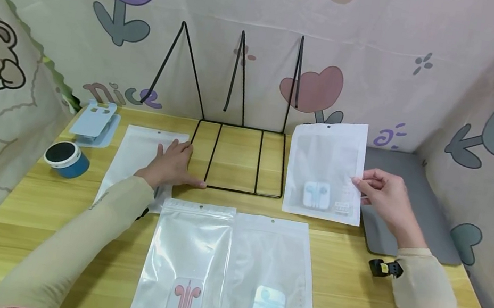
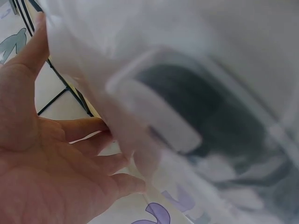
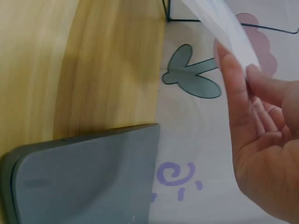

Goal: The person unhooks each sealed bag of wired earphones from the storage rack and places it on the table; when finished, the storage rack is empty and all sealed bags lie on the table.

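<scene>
In the head view, my right hand (image 1: 383, 194) pinches the right edge of a white zip pouch (image 1: 327, 150) between thumb and fingers, holding it upright beside the black wire rack (image 1: 243, 192). A boxed set of white earphones (image 1: 316, 195) shows through its front. The right wrist view gives the pouch (image 3: 224, 28) nearly edge-on in that pinch. My left hand (image 1: 172, 164) is spread at the rack's left front corner, thumb against the front bar. Under and beside it lies another white pouch (image 1: 131, 162); the left wrist view shows something dark inside this pouch (image 2: 196, 102).
Two more pouches lie in front: one with pink earphones (image 1: 185, 299), one with white earphones (image 1: 268, 307). A grey laptop (image 1: 390, 230) is on the right. A light-blue stand (image 1: 94, 122) and a blue jar (image 1: 71, 164) are at left. Three bent wire hooks rise from the rack's back.
</scene>
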Tool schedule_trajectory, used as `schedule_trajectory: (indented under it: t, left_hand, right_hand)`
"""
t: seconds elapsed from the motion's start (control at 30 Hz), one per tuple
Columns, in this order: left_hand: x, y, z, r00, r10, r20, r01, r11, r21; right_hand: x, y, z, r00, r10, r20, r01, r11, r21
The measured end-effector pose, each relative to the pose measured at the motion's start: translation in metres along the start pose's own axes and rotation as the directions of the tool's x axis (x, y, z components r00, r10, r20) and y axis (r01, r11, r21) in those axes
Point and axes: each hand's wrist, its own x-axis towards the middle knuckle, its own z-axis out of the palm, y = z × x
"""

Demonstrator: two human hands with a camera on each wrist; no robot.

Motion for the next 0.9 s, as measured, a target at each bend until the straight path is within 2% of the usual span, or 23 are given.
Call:
schedule_trajectory:
  t: [0.3,0.6,0.7,0.9]
  left_hand:
    - [-0.001,0.002,-0.001,1.0,0.0,0.0,0.0,1.0,0.0]
    - [-0.001,0.002,-0.001,1.0,-0.01,0.004,0.01,1.0,-0.005]
    - [-0.001,0.002,0.0,1.0,-0.015,0.01,0.015,1.0,-0.007]
    - [0.002,0.001,0.0,1.0,-0.009,0.011,0.009,1.0,0.006]
  right_hand:
    - [0.015,0.007,0.004,0.995,0.104,-0.002,-0.103,0.98,-0.171]
    - [0.029,0.019,0.016,0.98,0.198,-0.006,-0.193,0.947,-0.256]
    - [0.033,0.021,0.019,0.978,0.208,-0.009,-0.202,0.939,-0.278]
    - [0.036,0.021,0.024,0.983,0.178,-0.043,-0.181,0.919,-0.349]
